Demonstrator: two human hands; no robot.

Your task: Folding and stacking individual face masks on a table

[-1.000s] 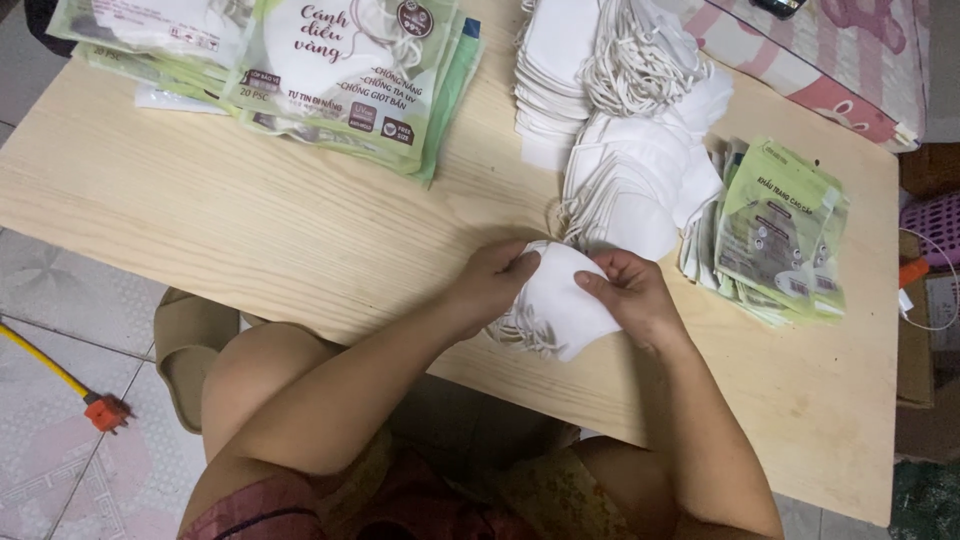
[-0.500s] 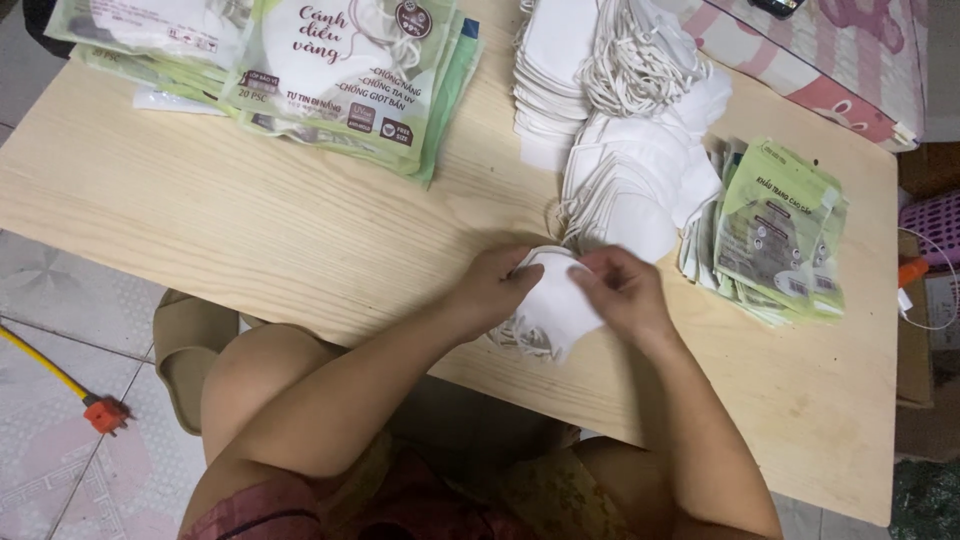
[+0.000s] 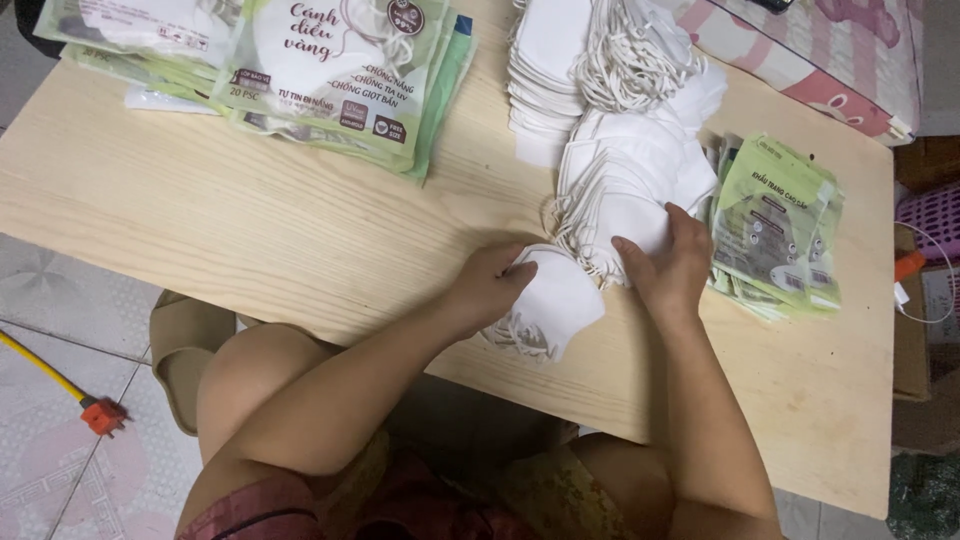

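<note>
A small stack of white face masks (image 3: 555, 300) lies flat near the front edge of the light wooden table (image 3: 250, 240), directly in front of the person. The left hand (image 3: 487, 285) rests on the stack's left side, fingers curled over its upper left corner and pinching the top mask there; the stack spreads out to the right of and below that hand, with the ear loops (image 3: 515, 335) spilling from its lower edge. The right hand (image 3: 668, 262) lies just to the right of the stack, apart from it, palm down with fingers spread flat on the near end of a larger fanned pile of white masks (image 3: 625, 175); it presses on them without closing around anything. Just right of that hand sits a stack of green packaging bags (image 3: 780, 225). At the table's far left lies a heap of filled mask packets (image 3: 330, 75), well apart from both hands.
</note>
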